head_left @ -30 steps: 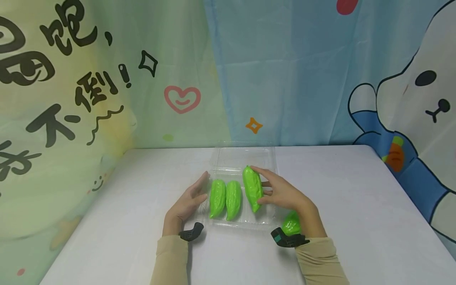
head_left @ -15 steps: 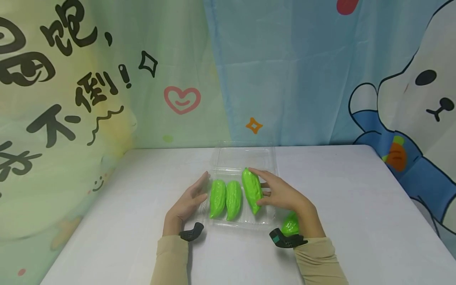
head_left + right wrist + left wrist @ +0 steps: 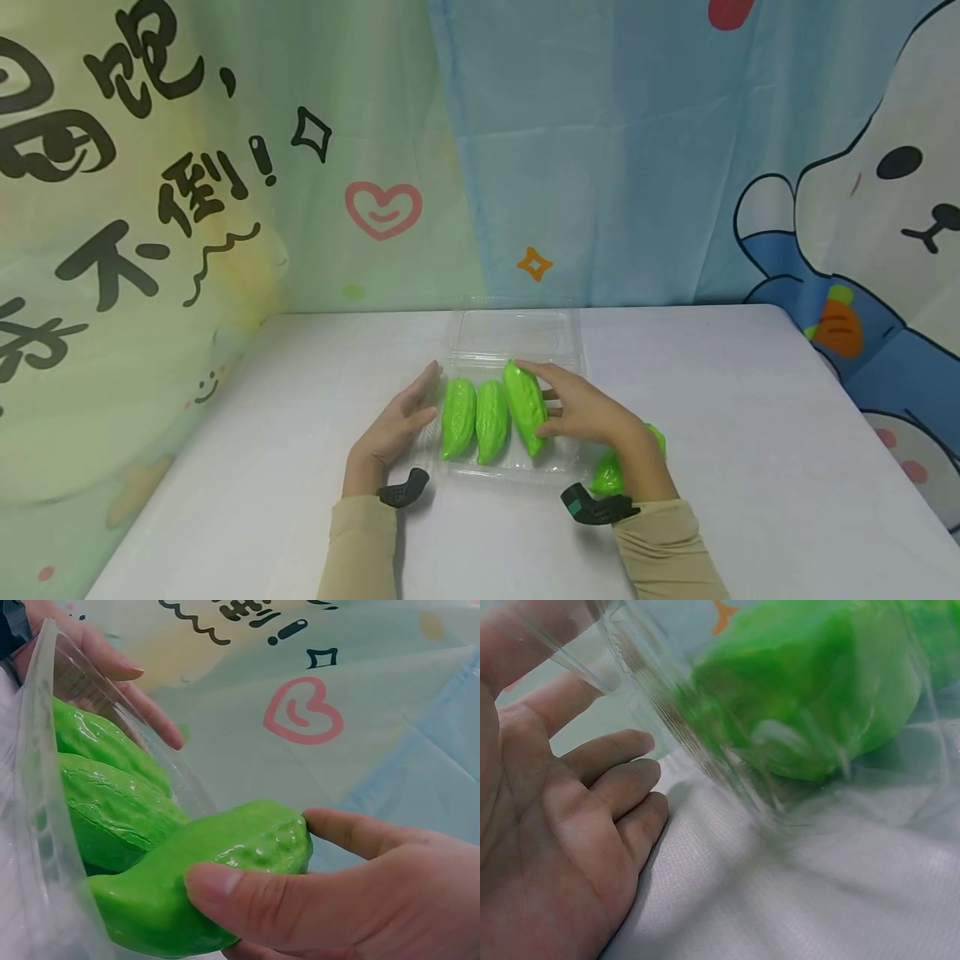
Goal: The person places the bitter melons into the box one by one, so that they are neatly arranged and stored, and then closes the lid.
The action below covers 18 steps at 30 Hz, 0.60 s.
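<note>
A clear plastic clamshell box [image 3: 465, 472] lies with its lid back. Two glossy green toy bitter melons, the left one [image 3: 458, 418] and the middle one [image 3: 492, 422], lie side by side in it. My right hand [image 3: 588, 407] pinches a third bitter melon [image 3: 525, 407] between thumb and fingers. That melon leans over the box's right part, its lower end inside the walls in the right wrist view. My left hand [image 3: 399, 422] stays at the box's left wall, fingers loosely extended; whether they press the wall cannot be told. Another green bitter melon [image 3: 607, 475] is partly hidden behind my right wrist.
The box's transparent lid [image 3: 517, 332] reaches toward the table's back edge. A white cloth covers the table [image 3: 750, 433]. Printed curtains [image 3: 637, 167] hang behind and at the sides.
My right hand has moved left and slightly down with the bitter melon, bringing it closer to the middle one. More of the melon behind my right wrist shows. The left hand has stayed still.
</note>
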Each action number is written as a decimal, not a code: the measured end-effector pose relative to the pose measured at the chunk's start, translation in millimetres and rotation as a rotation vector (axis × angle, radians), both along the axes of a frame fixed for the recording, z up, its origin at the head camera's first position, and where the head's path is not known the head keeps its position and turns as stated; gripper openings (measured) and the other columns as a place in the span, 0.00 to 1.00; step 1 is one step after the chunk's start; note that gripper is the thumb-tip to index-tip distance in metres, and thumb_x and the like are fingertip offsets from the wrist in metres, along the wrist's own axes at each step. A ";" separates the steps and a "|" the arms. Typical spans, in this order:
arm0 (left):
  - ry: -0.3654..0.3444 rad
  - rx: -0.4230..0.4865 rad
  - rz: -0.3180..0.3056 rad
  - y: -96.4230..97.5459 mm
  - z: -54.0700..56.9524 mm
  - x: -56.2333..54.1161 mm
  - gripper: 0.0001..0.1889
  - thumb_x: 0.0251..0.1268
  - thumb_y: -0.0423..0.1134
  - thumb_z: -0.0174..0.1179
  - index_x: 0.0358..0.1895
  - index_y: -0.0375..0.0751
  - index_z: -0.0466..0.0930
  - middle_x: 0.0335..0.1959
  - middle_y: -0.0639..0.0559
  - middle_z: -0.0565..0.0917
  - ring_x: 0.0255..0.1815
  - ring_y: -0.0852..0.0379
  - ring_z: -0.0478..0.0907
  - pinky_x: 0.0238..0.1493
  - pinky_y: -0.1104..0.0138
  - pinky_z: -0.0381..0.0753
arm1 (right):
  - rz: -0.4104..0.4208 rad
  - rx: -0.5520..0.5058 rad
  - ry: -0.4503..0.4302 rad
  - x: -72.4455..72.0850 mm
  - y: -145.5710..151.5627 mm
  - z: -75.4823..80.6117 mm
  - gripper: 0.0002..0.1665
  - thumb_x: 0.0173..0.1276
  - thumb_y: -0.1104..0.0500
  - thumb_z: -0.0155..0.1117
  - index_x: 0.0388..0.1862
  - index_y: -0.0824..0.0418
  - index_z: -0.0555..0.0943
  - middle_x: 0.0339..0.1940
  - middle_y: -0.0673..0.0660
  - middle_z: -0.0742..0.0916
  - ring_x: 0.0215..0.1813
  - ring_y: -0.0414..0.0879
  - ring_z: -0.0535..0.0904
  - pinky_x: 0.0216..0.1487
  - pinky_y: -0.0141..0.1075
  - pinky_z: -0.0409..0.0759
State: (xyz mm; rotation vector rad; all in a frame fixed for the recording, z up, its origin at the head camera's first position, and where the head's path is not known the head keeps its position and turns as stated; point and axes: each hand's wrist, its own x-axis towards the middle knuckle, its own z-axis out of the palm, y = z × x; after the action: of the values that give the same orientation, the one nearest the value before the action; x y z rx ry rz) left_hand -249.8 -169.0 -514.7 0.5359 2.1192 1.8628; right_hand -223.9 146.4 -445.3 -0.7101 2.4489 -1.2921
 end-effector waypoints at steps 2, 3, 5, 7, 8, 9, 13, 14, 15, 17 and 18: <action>-0.003 0.002 0.001 0.2 -0.1 -0.1 0.42 0.60 0.47 0.63 0.75 0.58 0.51 0.77 0.58 0.51 0.79 0.57 0.42 0.78 0.57 0.40 | 0.001 0.002 -0.007 -0.2 -1.0 -0.3 0.58 0.51 0.71 0.72 0.76 0.48 0.54 0.75 0.59 0.60 0.66 0.62 0.71 0.59 0.44 0.79; -0.004 0.004 0.001 0.2 -0.1 -0.1 0.42 0.60 0.47 0.63 0.75 0.57 0.51 0.77 0.58 0.51 0.79 0.57 0.42 0.78 0.57 0.40 | 0.002 0.006 -0.011 -0.1 -1.5 -0.2 0.58 0.51 0.71 0.72 0.76 0.48 0.54 0.75 0.59 0.60 0.66 0.62 0.71 0.59 0.44 0.79; -0.006 0.006 0.003 -0.1 -0.1 0.0 0.42 0.59 0.47 0.64 0.75 0.57 0.50 0.77 0.58 0.51 0.79 0.57 0.42 0.78 0.57 0.40 | -0.002 0.014 -0.023 0.5 -2.8 0.4 0.58 0.51 0.70 0.73 0.76 0.47 0.54 0.76 0.59 0.60 0.65 0.62 0.71 0.59 0.45 0.79; -0.008 0.008 0.004 -0.3 -0.6 -0.2 0.42 0.59 0.47 0.64 0.75 0.57 0.50 0.77 0.58 0.51 0.79 0.57 0.43 0.78 0.58 0.40 | -0.009 0.024 -0.035 1.4 -3.7 1.1 0.57 0.51 0.69 0.73 0.76 0.47 0.54 0.76 0.58 0.60 0.65 0.62 0.72 0.58 0.46 0.80; -0.010 0.006 0.006 -0.4 -0.6 -0.3 0.42 0.59 0.47 0.64 0.75 0.57 0.50 0.77 0.59 0.51 0.79 0.57 0.43 0.78 0.58 0.40 | -0.012 0.028 -0.039 1.7 -4.0 1.3 0.57 0.51 0.69 0.73 0.76 0.47 0.54 0.76 0.58 0.60 0.65 0.62 0.72 0.57 0.46 0.80; -0.010 0.002 0.007 -0.5 -0.7 -0.4 0.42 0.59 0.46 0.64 0.75 0.57 0.50 0.77 0.59 0.51 0.79 0.57 0.43 0.78 0.58 0.40 | -0.015 0.033 -0.042 2.0 -4.3 1.4 0.57 0.51 0.69 0.73 0.76 0.47 0.54 0.76 0.58 0.60 0.64 0.62 0.72 0.57 0.45 0.81; -0.020 -0.008 0.007 -0.7 -0.5 -1.5 0.43 0.60 0.45 0.63 0.76 0.54 0.49 0.78 0.56 0.50 0.79 0.55 0.42 0.78 0.57 0.40 | -0.023 0.043 -0.049 2.1 -4.6 -0.3 0.58 0.51 0.68 0.74 0.76 0.46 0.55 0.76 0.57 0.60 0.64 0.61 0.73 0.55 0.43 0.82; -0.024 -0.009 0.008 -0.7 -0.6 -1.9 0.43 0.59 0.46 0.63 0.76 0.53 0.49 0.78 0.56 0.50 0.79 0.54 0.41 0.78 0.56 0.40 | -0.025 0.044 -0.050 2.0 -4.7 -0.8 0.58 0.51 0.67 0.75 0.76 0.46 0.55 0.76 0.57 0.60 0.63 0.61 0.74 0.54 0.43 0.82; -0.027 -0.009 0.007 -0.8 -0.7 -2.2 0.44 0.59 0.46 0.64 0.76 0.52 0.48 0.78 0.55 0.49 0.79 0.54 0.41 0.78 0.56 0.39 | -0.027 0.046 -0.053 2.1 -4.8 -1.2 0.58 0.50 0.67 0.75 0.76 0.46 0.55 0.76 0.57 0.60 0.63 0.60 0.74 0.54 0.42 0.82; -0.032 -0.002 0.007 -0.8 -1.1 -2.8 0.46 0.57 0.48 0.64 0.76 0.50 0.48 0.78 0.53 0.49 0.79 0.52 0.40 0.78 0.55 0.38 | -0.031 0.053 -0.054 2.2 -5.1 -1.3 0.58 0.50 0.67 0.75 0.75 0.46 0.55 0.76 0.57 0.60 0.63 0.60 0.74 0.53 0.42 0.82; -0.033 0.002 0.007 -0.9 -1.5 -2.9 0.46 0.57 0.48 0.65 0.76 0.50 0.47 0.78 0.53 0.49 0.79 0.52 0.40 0.78 0.55 0.38 | -0.030 0.057 -0.054 2.3 -5.2 -1.1 0.58 0.51 0.66 0.75 0.75 0.46 0.55 0.75 0.57 0.61 0.63 0.60 0.74 0.53 0.42 0.82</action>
State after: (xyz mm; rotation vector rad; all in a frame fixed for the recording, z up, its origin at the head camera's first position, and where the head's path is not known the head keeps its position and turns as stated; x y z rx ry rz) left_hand -252.7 -169.9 -516.2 0.4958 2.1015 1.8645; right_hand -221.6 141.2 -446.4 -0.6180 2.4517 -1.2304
